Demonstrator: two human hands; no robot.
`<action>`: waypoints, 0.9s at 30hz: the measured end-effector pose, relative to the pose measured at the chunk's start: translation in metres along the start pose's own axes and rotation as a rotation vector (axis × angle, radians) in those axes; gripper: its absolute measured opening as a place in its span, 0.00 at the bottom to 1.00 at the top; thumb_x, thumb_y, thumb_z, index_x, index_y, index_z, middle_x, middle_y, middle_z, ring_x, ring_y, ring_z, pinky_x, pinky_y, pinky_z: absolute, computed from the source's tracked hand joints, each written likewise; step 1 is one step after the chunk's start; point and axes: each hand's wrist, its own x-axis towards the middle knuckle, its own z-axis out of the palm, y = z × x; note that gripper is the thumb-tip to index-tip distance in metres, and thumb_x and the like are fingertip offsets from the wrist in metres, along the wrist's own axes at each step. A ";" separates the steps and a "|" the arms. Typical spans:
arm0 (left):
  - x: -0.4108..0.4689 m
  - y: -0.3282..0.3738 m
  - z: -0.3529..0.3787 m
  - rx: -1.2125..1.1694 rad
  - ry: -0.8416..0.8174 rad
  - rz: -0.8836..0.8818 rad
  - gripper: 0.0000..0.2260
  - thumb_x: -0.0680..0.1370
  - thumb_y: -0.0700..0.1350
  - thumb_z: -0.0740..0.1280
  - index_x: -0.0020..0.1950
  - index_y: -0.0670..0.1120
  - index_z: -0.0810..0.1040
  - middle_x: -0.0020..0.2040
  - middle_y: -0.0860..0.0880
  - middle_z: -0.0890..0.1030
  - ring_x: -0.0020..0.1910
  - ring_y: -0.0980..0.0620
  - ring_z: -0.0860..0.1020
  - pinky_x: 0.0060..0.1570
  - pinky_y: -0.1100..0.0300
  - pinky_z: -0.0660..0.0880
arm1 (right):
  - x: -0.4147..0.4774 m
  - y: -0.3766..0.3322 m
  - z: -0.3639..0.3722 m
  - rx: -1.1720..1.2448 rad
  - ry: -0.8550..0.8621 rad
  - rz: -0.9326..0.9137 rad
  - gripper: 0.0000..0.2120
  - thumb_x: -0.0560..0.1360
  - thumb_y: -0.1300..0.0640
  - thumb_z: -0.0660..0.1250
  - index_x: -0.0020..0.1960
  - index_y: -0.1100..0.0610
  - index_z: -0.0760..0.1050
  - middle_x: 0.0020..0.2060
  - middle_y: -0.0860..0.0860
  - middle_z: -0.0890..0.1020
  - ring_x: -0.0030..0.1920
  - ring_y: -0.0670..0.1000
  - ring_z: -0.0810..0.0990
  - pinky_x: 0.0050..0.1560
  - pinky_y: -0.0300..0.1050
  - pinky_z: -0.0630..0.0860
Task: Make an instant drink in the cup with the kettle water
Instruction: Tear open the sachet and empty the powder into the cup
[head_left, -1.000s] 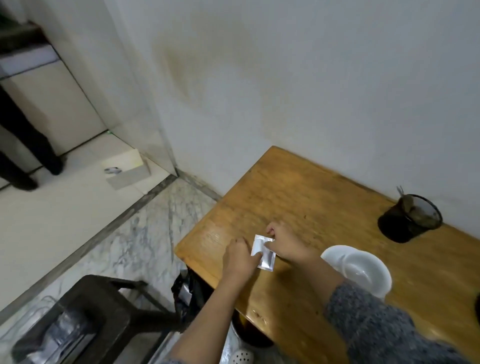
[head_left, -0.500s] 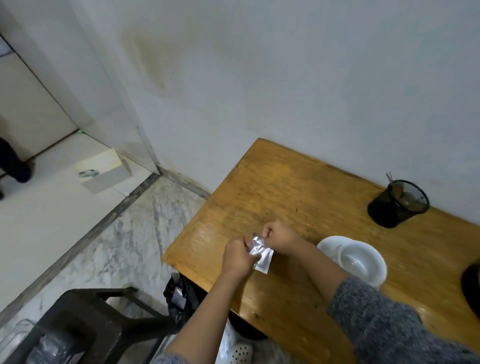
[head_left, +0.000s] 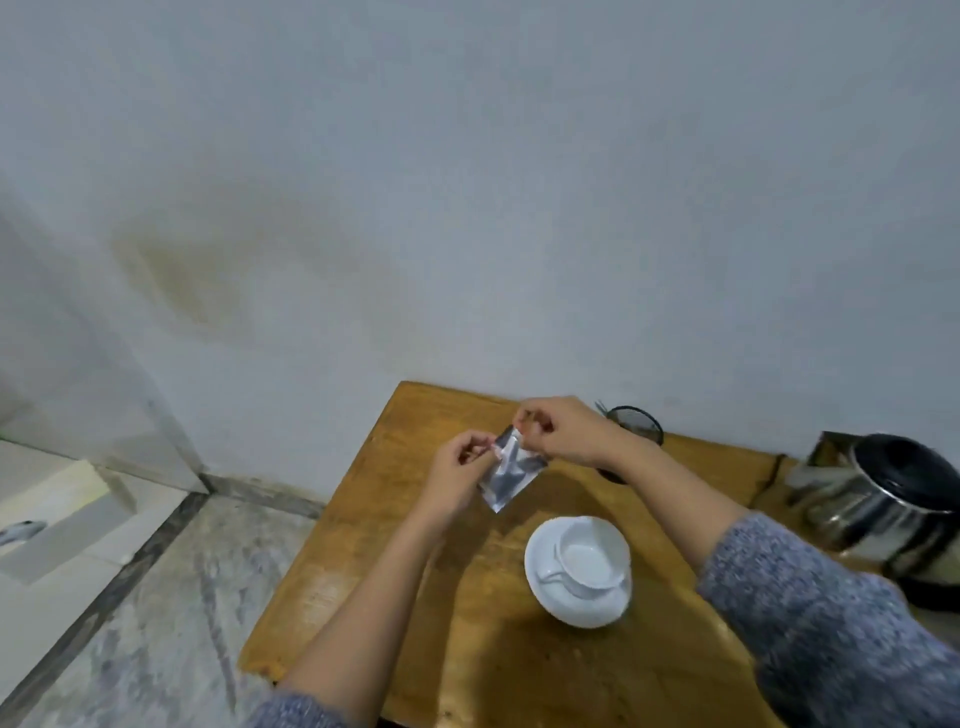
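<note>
My left hand (head_left: 457, 467) pinches the left side of the silver sachet (head_left: 511, 475) at its top edge, fingers closed on the foil, and my right hand (head_left: 563, 428) pinches the same top edge just beside it, so both hold the packet up above the wooden table (head_left: 415, 597). I judge I'm at the tearing step: the sachet looks unopened, though the edge between my fingers is too blurred to be sure. Below and to the right sits the white cup (head_left: 589, 561) on its saucer (head_left: 540, 592), empty as far as I can tell. Next I need to pull my hands apart, then tip the powder in. The steel kettle (head_left: 883, 509) waits at the far right, untouched
</note>
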 end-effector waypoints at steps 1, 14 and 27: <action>0.005 0.010 0.006 0.013 -0.024 0.033 0.07 0.75 0.36 0.65 0.41 0.48 0.77 0.37 0.51 0.77 0.36 0.57 0.74 0.33 0.73 0.71 | -0.006 -0.001 -0.012 -0.012 0.042 -0.005 0.05 0.72 0.60 0.64 0.47 0.55 0.77 0.36 0.51 0.77 0.35 0.48 0.73 0.39 0.41 0.71; 0.030 0.084 0.071 0.051 -0.150 0.187 0.07 0.75 0.41 0.66 0.49 0.39 0.80 0.43 0.47 0.80 0.40 0.55 0.77 0.39 0.71 0.74 | -0.062 0.008 -0.079 0.177 0.391 0.048 0.07 0.71 0.65 0.64 0.43 0.55 0.76 0.35 0.53 0.79 0.33 0.49 0.77 0.32 0.41 0.79; 0.026 0.094 0.087 -0.001 -0.176 0.204 0.04 0.75 0.40 0.65 0.43 0.43 0.79 0.38 0.49 0.79 0.39 0.55 0.75 0.40 0.68 0.72 | -0.076 0.002 -0.091 0.136 0.373 0.014 0.02 0.71 0.65 0.67 0.41 0.60 0.78 0.32 0.52 0.77 0.33 0.48 0.77 0.28 0.37 0.76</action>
